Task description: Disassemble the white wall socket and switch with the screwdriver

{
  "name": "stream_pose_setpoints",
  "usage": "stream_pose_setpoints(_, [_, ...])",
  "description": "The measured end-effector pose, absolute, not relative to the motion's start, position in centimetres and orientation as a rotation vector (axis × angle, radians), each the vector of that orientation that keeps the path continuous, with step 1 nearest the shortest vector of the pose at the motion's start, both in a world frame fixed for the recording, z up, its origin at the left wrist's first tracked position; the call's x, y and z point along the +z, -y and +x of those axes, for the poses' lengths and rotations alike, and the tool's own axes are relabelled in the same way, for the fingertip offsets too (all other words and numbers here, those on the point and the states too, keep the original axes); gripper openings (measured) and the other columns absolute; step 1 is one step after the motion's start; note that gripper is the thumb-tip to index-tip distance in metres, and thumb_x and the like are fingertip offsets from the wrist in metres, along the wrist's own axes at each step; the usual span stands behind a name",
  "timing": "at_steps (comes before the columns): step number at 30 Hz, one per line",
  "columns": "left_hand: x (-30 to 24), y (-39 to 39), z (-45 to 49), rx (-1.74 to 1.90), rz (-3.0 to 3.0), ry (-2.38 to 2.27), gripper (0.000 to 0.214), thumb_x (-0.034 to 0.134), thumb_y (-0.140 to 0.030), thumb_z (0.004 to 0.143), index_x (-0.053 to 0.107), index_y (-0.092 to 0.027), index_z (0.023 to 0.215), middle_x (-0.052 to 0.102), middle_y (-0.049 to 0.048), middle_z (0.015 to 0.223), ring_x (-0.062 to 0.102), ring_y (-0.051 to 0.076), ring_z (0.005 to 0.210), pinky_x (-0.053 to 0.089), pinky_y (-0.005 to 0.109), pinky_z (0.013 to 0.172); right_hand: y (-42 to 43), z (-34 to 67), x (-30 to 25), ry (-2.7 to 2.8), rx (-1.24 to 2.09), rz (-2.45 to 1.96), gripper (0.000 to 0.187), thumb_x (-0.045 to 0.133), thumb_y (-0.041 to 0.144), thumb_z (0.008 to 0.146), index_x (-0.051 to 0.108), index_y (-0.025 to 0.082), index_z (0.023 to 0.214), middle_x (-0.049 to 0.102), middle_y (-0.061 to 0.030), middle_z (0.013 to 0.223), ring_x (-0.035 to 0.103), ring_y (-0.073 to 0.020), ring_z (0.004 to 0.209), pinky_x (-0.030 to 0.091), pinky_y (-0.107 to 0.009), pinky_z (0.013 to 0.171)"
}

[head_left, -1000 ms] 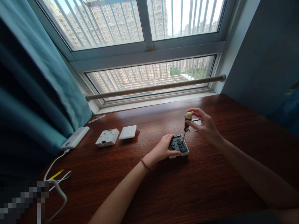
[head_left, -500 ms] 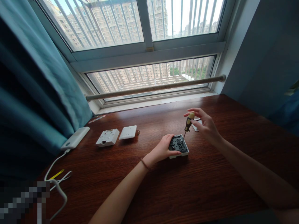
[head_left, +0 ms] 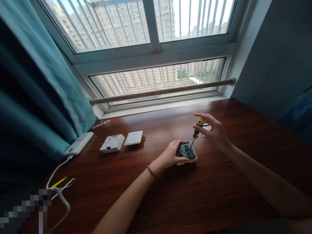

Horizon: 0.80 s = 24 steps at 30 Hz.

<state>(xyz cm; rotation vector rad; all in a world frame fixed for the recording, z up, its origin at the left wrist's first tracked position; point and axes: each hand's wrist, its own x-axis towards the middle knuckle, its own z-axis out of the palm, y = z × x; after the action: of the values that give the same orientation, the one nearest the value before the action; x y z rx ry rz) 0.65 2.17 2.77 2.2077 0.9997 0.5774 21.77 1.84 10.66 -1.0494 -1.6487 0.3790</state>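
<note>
On the dark wooden table lies a socket module [head_left: 186,150], its black inner side up with a white rim below. My left hand [head_left: 172,152] grips it from the left, thumb along the near edge and fingers at the far edge. Between the thumb and fingers of my right hand [head_left: 212,130] is a screwdriver [head_left: 198,127] with a black and yellow handle, tilted a little. Its tip goes down into the right part of the module; the exact contact point is too small to see. Behind the right hand lies a white plate [head_left: 206,129], partly hidden.
To the left lie a white mounting box [head_left: 112,144], a white socket panel [head_left: 133,138] and small screws [head_left: 144,138]. A white power bank [head_left: 78,145] with a cable [head_left: 56,170] sits by the blue curtain [head_left: 48,81]. A yellow strip [head_left: 59,182] lies near the cable.
My right fingers have shifted on the screwdriver handle, with the index finger now stretched farther out, and the handle has turned slightly. The left hand and module stay put.
</note>
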Motion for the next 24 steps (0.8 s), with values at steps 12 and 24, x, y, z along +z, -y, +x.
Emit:
stream_pose_setpoints(12, [2.96,-2.08,0.63,0.575,2.192,-1.004,0.077,0.070,-0.052,0.062,0.041,-0.019,0.126,0.045,0.0123,0.127,0.042,0.028,0.119,0.034,0.042,0.102,-1.76,21.46,10.52,1.669,0.329,-1.045,0.028,0.068,0.032,0.073,0.061,0.026,0.099,0.054,-0.0016,0.086,0.055,-0.0184,0.079,0.044,-0.035,0.078])
stream_pose_setpoints(24, [3.22,-1.95,0.76,0.586,2.190,-0.996,0.075,0.071,-0.050,0.062,0.042,-0.020,0.124,0.047,0.0106,0.124,0.043,0.027,0.116,0.035,0.041,0.101,-1.19,21.36,10.88,1.629,0.629,-0.944,0.025,0.051,0.026,0.083,0.050,0.024,0.109,0.060,-0.0059,0.110,0.056,-0.0220,0.098,0.043,-0.040,0.085])
